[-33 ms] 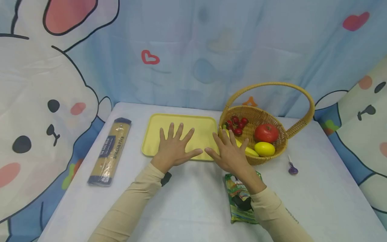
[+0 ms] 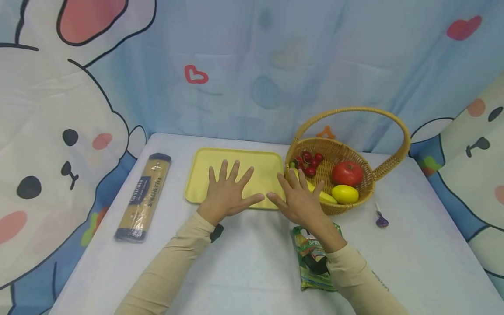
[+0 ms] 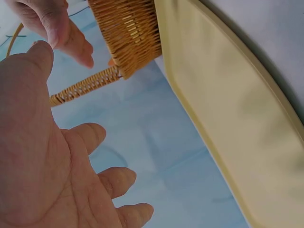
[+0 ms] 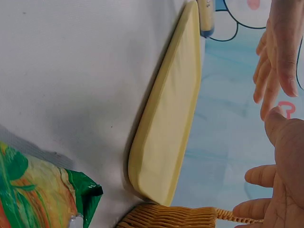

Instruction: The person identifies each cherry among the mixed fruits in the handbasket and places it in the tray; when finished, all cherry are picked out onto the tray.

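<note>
Both hands are spread in the air, palms down and fingers apart, with the thumbs pointing at each other. My left hand (image 2: pixel 226 192) overlaps the front of a yellow tray (image 2: pixel 265 170) in the head view and holds nothing. The left wrist view shows its palm and fingers above the tray's level. My right hand (image 2: pixel 303 201) is likewise bare, its fingertips overlapping the near left rim of a wicker basket (image 2: pixel 328 146). A green printed packet (image 2: pixel 316 283) lies beneath the right wrist, partly hidden by the forearm.
Inside the basket are cherries (image 2: pixel 309 164), a banana (image 2: pixel 327 197), a lemon (image 2: pixel 344 194) and a round red fruit (image 2: pixel 347 173). Its tall handle (image 2: pixel 354 109) arches upward. A spaghetti pack (image 2: pixel 143 199) lies left, a purple lollipop (image 2: pixel 381 221) right. A printed curtain (image 2: pixel 244 87) hangs behind the table.
</note>
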Demonstrator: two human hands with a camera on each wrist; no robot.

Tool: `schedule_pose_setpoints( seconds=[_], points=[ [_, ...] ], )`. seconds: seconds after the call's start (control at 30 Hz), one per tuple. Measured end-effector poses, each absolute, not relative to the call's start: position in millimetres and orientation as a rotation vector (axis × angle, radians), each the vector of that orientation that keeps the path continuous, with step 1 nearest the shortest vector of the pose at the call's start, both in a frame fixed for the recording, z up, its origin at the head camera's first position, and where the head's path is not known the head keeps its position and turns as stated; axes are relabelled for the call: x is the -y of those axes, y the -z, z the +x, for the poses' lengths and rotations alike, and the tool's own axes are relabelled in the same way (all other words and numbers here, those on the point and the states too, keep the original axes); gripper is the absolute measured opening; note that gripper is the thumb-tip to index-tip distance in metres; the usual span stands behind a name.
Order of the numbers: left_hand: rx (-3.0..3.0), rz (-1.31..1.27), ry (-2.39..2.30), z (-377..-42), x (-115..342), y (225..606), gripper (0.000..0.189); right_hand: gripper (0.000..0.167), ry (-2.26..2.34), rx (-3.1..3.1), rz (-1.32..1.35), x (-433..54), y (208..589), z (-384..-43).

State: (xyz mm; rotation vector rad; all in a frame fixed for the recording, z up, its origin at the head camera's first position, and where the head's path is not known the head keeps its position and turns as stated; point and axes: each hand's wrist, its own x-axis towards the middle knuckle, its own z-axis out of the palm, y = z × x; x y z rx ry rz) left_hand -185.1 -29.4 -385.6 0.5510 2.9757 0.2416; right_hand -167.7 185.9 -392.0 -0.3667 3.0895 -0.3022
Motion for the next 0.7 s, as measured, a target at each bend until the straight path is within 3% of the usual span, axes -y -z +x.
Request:
schedule_pose_setpoints(
  seconds=[0.37,0.7],
  points=[
    [-2.975,0.515,-0.242,-183.8,35.5,392.2,0.086,0.075,0.253,-3.082,-0.371,-185.5,393.7,-166.3],
    [-3.077,0.340,-0.343,-186.9,83.0,422.9,0.081,0.070,0.358,-3.126,-0.347,-206.9,393.7,-163.9]
  ],
)
